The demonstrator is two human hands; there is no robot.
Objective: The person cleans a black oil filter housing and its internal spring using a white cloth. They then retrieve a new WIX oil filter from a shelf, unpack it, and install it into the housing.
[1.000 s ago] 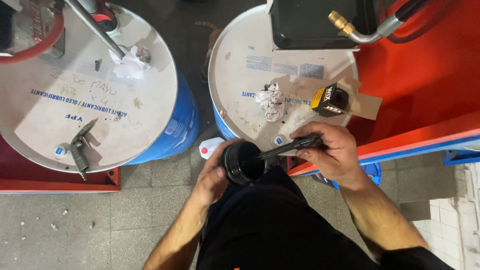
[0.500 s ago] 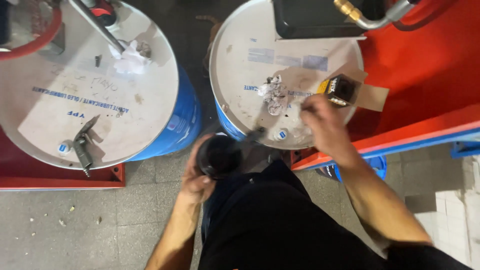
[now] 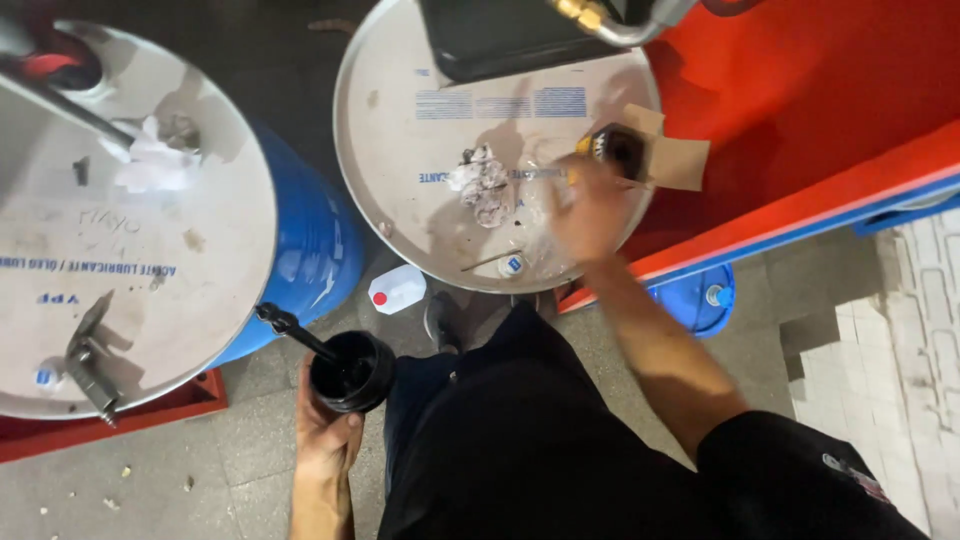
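Note:
My left hand (image 3: 325, 435) is low by my left thigh, shut around a black round cup-shaped part (image 3: 350, 372). A thin black rod (image 3: 290, 328) sticks out of the part, up and to the left. My right hand (image 3: 585, 210) is stretched over the top of the right grey drum (image 3: 400, 150). Its fingers are at a small black and yellow object (image 3: 615, 148) that lies on a piece of brown cardboard (image 3: 685, 165). The hand is blurred, so its grip cannot be made out.
A dirty crumpled rag (image 3: 482, 185) lies mid-drum, with a black tray (image 3: 520, 40) and brass nozzle (image 3: 580, 12) behind. The left drum (image 3: 200, 250) carries a white rag (image 3: 150, 165) and a metal tool (image 3: 85, 362). A white bottle (image 3: 398, 290) lies on the floor, a red frame (image 3: 800, 130) stands right.
My right hand let go of the black rod and moved up over the right drum to the black and yellow object. My left hand lowered the black part down and left.

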